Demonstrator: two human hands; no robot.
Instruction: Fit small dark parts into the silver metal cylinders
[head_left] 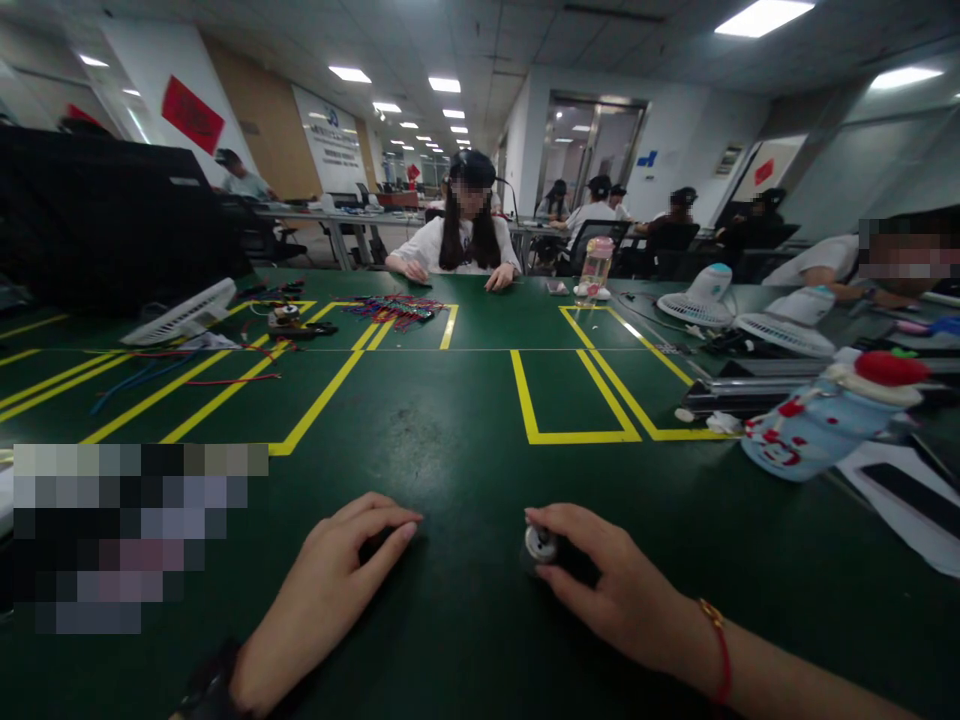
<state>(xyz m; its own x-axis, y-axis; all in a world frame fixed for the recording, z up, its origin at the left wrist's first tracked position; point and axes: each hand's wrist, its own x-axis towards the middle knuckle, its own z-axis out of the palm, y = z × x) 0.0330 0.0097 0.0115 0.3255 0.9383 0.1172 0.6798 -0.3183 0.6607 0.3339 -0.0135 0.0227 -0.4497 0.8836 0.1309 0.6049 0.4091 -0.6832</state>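
Note:
My right hand (611, 575) grips a small metal cylinder (540, 543) between thumb and fingertips. Its round silver top, with dark marks in the middle, faces up; the exact kind is hard to make out, and its lower part is mostly hidden. To the left, my left hand (345, 560) lies on the green tabletop (450, 630) with loosely bent fingers. A dark gap shows between its thumb and index finger, and I see nothing held there. The two hands are apart.
Yellow tape (581, 437) marks the table. A light blue bottle (810, 420) stands at right, near white fans (697, 300). Ahead lie a wire pile (394, 312), a white keyboard (180, 312) and a pink-lidded bottle (596, 262). A person (465, 225) sits opposite.

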